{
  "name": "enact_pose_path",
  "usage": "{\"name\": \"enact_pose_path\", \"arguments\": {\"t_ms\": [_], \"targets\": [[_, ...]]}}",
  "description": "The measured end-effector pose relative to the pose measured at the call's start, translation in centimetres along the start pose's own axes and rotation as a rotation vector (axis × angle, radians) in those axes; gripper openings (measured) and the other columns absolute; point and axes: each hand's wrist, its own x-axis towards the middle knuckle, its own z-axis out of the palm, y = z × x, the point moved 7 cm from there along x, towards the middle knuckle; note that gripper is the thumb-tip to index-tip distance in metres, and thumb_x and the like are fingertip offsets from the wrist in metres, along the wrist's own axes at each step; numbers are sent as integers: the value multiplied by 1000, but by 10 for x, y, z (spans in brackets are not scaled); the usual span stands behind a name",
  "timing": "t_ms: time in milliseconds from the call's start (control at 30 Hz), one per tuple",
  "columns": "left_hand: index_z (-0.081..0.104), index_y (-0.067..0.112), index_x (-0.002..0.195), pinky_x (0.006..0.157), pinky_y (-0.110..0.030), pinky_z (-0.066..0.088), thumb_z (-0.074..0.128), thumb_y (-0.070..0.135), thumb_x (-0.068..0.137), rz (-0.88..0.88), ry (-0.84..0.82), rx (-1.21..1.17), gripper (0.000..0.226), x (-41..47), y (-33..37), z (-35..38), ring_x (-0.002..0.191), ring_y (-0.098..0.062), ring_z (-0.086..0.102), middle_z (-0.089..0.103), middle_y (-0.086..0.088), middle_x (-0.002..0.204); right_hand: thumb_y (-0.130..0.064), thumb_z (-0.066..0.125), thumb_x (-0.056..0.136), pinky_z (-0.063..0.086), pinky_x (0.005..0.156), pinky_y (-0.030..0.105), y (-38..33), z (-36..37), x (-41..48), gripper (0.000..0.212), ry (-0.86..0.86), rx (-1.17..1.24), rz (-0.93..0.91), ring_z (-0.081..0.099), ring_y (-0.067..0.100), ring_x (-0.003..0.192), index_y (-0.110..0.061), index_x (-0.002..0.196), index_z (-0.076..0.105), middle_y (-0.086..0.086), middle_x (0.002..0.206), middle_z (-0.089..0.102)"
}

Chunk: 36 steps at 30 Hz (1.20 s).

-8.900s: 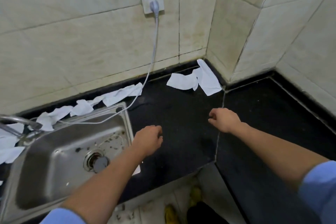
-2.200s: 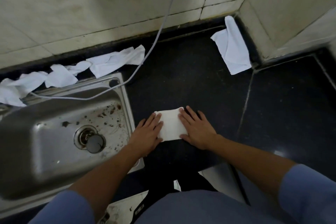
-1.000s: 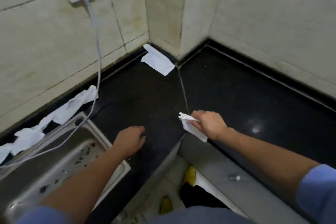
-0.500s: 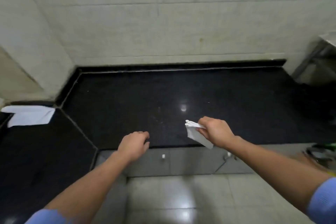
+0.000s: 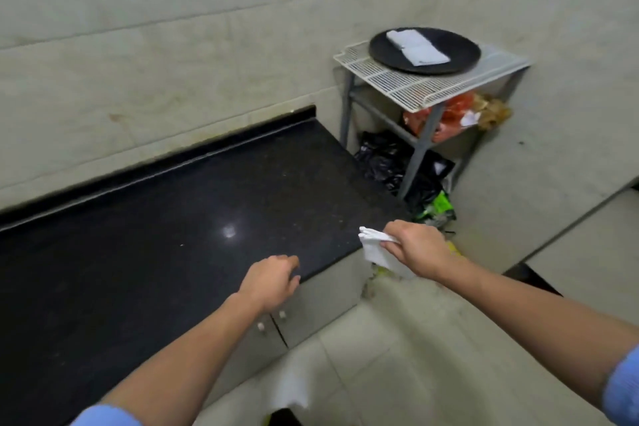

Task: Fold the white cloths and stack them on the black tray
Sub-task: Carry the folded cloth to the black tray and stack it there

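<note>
Since the last frame the end of the bench (image 5: pixel 155 218) has been reached, and the left hand (image 5: pixel 271 282) is held loosely curled and empty over its edge. Well ahead of the right hand (image 5: pixel 416 249) a black tray (image 5: pixel 463 48) bearing folded cloths (image 5: pixel 416 47) is seen, and one more white cloth (image 5: pixel 373 252) is pinched in that hand.

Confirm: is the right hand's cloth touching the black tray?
Apart. The head view shows the folded cloth pinched in the right hand near the counter edge, while the black tray sits far off on the wire rack.
</note>
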Motion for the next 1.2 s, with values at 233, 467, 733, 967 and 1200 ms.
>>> {"name": "enact_pose_path", "arguments": {"t_ms": [233, 467, 733, 967, 1200], "targets": [[56, 21, 107, 78, -37, 50, 47, 36, 91, 181, -17, 40, 24, 140, 69, -16, 100, -25, 60, 65, -1, 110, -40, 51, 94, 40, 67, 34, 129, -41, 19, 20, 116, 51, 196, 61, 25, 96, -25, 105, 59, -3, 103, 64], [59, 21, 106, 71, -35, 46, 50, 33, 92, 336, 82, -19, 21, 291, 127, -77, 95, -25, 60, 65, 0, 102, -40, 46, 88, 48, 64, 40, 227, -140, 94, 21, 303, 101, 247, 62, 30, 83, -25, 92, 58, 1, 88, 64], [59, 21, 102, 71, -36, 48, 53, 32, 90, 357, 184, -74, 18, 419, 150, -154, 93, -24, 59, 62, 1, 97, -29, 56, 93, 34, 66, 31, 300, -242, 199, 15, 419, -8, 313, 60, 30, 94, -22, 103, 63, 4, 101, 68], [61, 15, 106, 77, -35, 48, 53, 27, 89, 304, 322, -63, 22, 489, 151, -178, 101, -22, 53, 57, -2, 103, -31, 61, 90, 42, 70, 34, 348, -258, 320, 7, 175, 57, 208, 56, 19, 89, -30, 97, 63, -5, 95, 63], [62, 15, 109, 83, -37, 46, 56, 26, 88, 163, 448, 1, 25, 557, 163, -189, 97, -22, 52, 57, -3, 105, -27, 65, 88, 40, 72, 33, 389, -250, 433, 3, -2, 114, -67, 55, 18, 88, -29, 87, 62, -9, 87, 57]]}}
